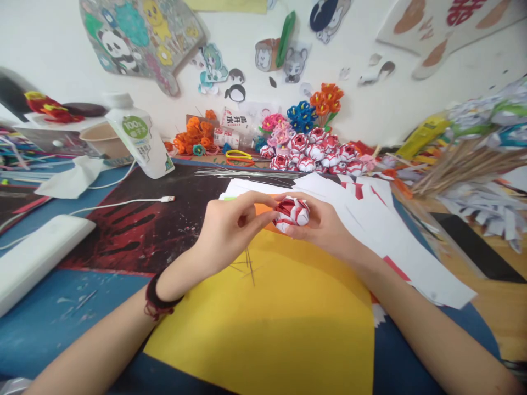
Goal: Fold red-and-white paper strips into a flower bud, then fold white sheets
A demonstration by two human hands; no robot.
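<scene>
A red and white folded paper flower (293, 213) is held up between my two hands, over the far part of a yellow paper sheet (284, 318). My left hand (234, 225) pinches the flower's left edge with thumb and forefinger. On its right side, my right hand (319, 219) grips the flower with thumb below and fingers behind, partly hidden. Below my left hand, several thin wires (249, 266) lie crossed on the yellow sheet.
White paper sheets (370, 219) spread to the right. Behind them sits a pile of similar paper flowers (317, 151). A white bottle (140, 137), a charging cable (123, 203) and a long white case (45, 252) are at left. Thin sticks (465, 153) bundle at far right.
</scene>
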